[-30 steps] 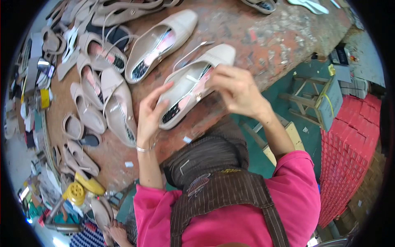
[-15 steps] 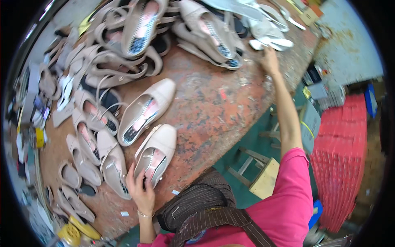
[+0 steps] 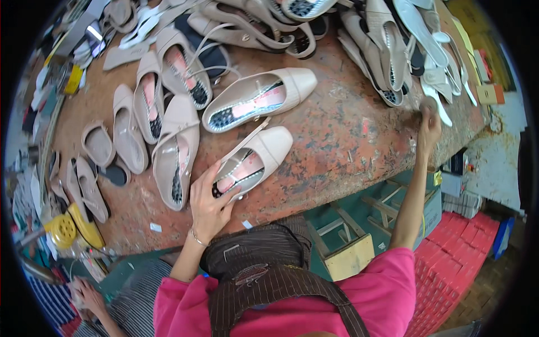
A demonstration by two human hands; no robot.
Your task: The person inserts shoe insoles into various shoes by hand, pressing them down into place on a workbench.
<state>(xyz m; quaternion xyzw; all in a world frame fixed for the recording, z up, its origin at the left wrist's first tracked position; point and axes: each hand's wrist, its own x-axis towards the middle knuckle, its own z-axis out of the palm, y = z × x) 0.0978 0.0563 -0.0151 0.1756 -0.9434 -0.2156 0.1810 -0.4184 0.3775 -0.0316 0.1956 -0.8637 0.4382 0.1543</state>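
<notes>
Surface: bare stretch from the middle of the frame toward the right hand, roomy enough to cross.
Near shoe: stands at centre with the left hand at its heel, blocking passage leftward.
Far shoe: just above; its narrow gap to the near shoe is crossed by a strap.
Left-hand shoes: crowded, little room between.
Upper-centre pile: obstructs the top; narrow lane before the upper-right stack.
White pieces: crowd the upper right.
</notes>
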